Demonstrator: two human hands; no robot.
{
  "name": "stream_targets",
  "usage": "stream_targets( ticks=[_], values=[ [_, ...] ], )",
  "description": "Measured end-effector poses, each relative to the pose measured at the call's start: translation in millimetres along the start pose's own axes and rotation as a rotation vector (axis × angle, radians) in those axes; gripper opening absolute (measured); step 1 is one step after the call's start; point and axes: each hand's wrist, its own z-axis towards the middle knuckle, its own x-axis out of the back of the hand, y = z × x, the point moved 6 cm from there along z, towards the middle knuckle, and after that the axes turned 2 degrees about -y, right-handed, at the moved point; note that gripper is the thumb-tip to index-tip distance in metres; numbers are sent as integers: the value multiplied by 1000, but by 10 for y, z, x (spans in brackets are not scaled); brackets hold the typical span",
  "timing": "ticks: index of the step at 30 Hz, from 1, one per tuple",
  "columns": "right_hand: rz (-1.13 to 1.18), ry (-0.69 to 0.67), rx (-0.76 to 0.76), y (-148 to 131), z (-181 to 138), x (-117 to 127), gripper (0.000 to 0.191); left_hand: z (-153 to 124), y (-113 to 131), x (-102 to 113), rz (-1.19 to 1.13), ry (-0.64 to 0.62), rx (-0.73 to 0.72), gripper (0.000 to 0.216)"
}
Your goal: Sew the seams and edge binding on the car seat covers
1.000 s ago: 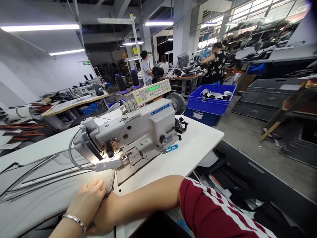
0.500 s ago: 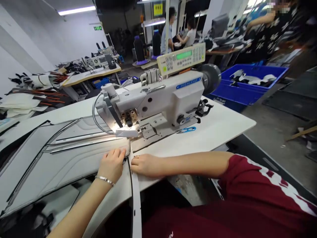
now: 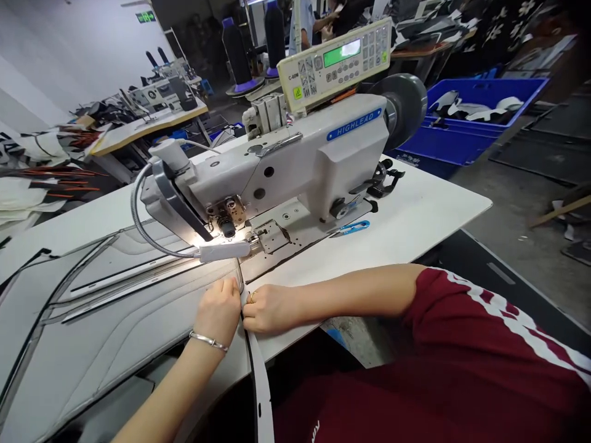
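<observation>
A large grey stitched fabric panel (image 3: 138,332) with dark edging lies on the left of the sewing table, its corner close to the lit needle area of the sewing machine (image 3: 295,166). My left hand (image 3: 220,312) is closed on the panel's right edge, fingers curled, a bracelet at its wrist. Right beside it, my right hand (image 3: 268,309) pinches a long pale strip (image 3: 262,387) with a dark edge, which hangs over the table's front towards my lap. The fingertips of both hands nearly meet; what lies between them is partly hidden.
Blue thread snips (image 3: 353,227) lie on the white table (image 3: 415,215) by the machine bed. A bent lamp (image 3: 226,250) sits before the needle. Behind stand thread cones (image 3: 236,55), a blue bin (image 3: 471,135) with fabric pieces, another sewing table (image 3: 148,126) and people at work.
The view has tilted down and come closer to the machine. My left hand has shifted in against my right, its fingers now curled at the panel's edge by the strip.
</observation>
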Motion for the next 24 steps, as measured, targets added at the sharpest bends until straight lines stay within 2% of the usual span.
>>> stream_targets(
  ticks=[5, 12, 16, 24],
  values=[
    [-7, 43, -48, 64, -19, 13, 20, 65, -16, -23, -10, 96, 6, 47],
    [-8, -34, -98, 153, 18, -32, 21, 182, -66, -16, -27, 283, 14, 45],
    [-12, -66, -125, 188, 26, -41, 22, 230, -91, -72, -9, 310, -5, 43],
    [5, -117, -192, 268, 28, -32, 24, 352, -206, -263, 16, 370, -131, 35]
  ],
)
